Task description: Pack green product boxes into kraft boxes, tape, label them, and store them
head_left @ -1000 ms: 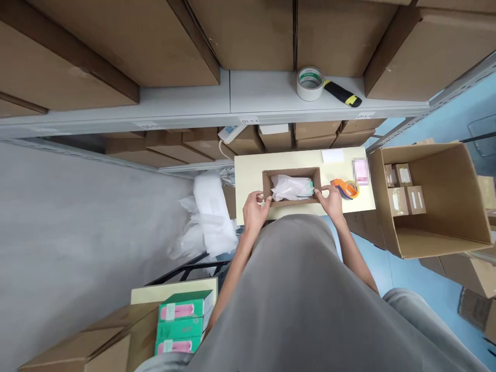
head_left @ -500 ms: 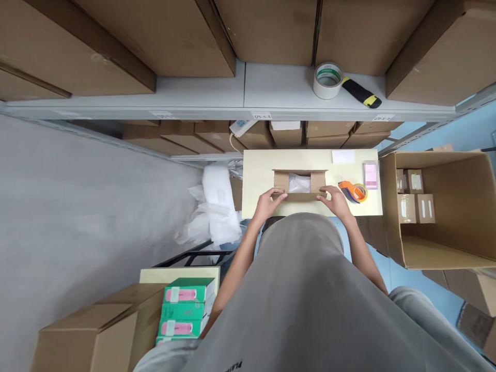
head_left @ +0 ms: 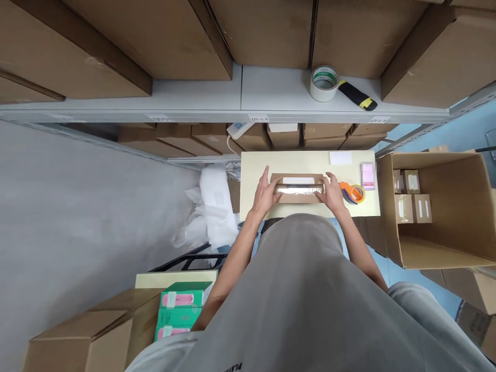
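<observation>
A small brown cardboard box [head_left: 298,199] lies on the pale yellow table [head_left: 251,165]. On its upper side are a white label [head_left: 298,181] and a strip of shiny clear tape [head_left: 299,190], with a narrow dark gap between the two. My left hand [head_left: 266,195] grips the box's left end, thumb toward the front and index finger pointing away. At the opposite end my right hand [head_left: 332,194] holds it the same way. An orange tape dispenser [head_left: 352,193] sits just right of my right hand. The box's inside is hidden.
A shelf [head_left: 194,95] with large cartons runs behind the table, carrying a tape roll [head_left: 324,84] and a black-yellow cutter [head_left: 357,95]. At right, a big open carton [head_left: 449,248] holds several small boxes. Foam wrap [head_left: 217,206] and green boxes [head_left: 180,315] are at left.
The box's long flaps have come down over the opening, covering the clear plastic bag inside. Both hands have shifted from the near flap's corners to the box's two ends.
</observation>
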Demonstrator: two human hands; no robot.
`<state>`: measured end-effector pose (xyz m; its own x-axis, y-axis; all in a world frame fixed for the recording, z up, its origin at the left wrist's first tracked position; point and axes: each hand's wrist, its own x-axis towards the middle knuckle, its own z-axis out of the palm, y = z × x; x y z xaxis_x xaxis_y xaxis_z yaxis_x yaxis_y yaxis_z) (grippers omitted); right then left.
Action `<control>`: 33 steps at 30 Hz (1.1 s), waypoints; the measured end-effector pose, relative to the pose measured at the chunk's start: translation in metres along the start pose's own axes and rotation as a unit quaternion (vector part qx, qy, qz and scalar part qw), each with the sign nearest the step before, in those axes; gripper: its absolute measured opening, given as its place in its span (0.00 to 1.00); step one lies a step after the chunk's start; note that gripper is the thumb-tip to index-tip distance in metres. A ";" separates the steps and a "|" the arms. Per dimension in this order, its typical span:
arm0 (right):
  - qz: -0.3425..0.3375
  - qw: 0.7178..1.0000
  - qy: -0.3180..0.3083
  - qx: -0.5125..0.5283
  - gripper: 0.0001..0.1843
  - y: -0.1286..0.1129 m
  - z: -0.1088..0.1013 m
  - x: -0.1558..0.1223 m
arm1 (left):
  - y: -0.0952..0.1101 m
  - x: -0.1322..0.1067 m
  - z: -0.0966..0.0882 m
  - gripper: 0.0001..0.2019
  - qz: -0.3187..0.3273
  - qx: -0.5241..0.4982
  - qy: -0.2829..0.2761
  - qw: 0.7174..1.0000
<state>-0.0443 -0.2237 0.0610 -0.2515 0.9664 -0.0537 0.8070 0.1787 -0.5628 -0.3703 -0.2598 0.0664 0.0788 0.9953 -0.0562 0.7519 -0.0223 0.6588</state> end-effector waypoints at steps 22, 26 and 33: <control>0.102 0.966 0.055 0.229 0.19 0.008 0.019 -0.015 | -0.012 -0.012 0.021 0.08 -0.141 -0.158 0.127 0.969; 0.144 0.956 0.080 0.241 0.26 0.014 0.011 -0.027 | -0.016 -0.018 0.017 0.11 -0.197 -0.139 0.169 0.956; 0.161 0.957 0.075 0.229 0.36 0.018 0.015 -0.017 | -0.005 -0.013 0.020 0.17 -0.208 -0.156 0.182 0.948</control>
<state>-0.0337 -0.2393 0.0394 0.0789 0.9795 -0.1851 0.5029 -0.1994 -0.8411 -0.3620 -0.2747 0.0485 -0.4562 0.8794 -0.1358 0.4334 0.3529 0.8292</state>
